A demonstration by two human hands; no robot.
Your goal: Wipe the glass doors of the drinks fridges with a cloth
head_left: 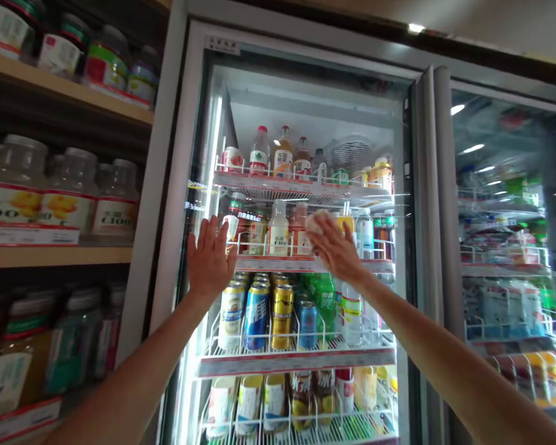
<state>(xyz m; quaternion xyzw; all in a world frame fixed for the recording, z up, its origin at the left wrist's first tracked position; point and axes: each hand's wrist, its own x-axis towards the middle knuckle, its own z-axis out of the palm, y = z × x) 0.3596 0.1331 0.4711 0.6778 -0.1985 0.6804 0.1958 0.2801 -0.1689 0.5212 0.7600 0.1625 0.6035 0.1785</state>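
The glass door (301,93) of an upright drinks fridge fills the middle of the view. My left hand (209,262) is raised against it at left, fingers apart and nothing in it. My right hand (336,247), slightly blurred, holds a wadded white cloth (315,221) to the glass, right of centre; whether it is fabric or paper I cannot tell. Behind the door, bottles such as a white-capped one (278,227) stand on the shelf level with my hands. Below them are rows of cans, among them a blue can (256,315) and a gold can (282,316).
At left, wooden shelves (60,254) carry large bottles (69,191) up close to the fridge frame. Vertical grey handles (438,216) run between this door and a second fridge door (505,148) at right, with more drinks behind it.
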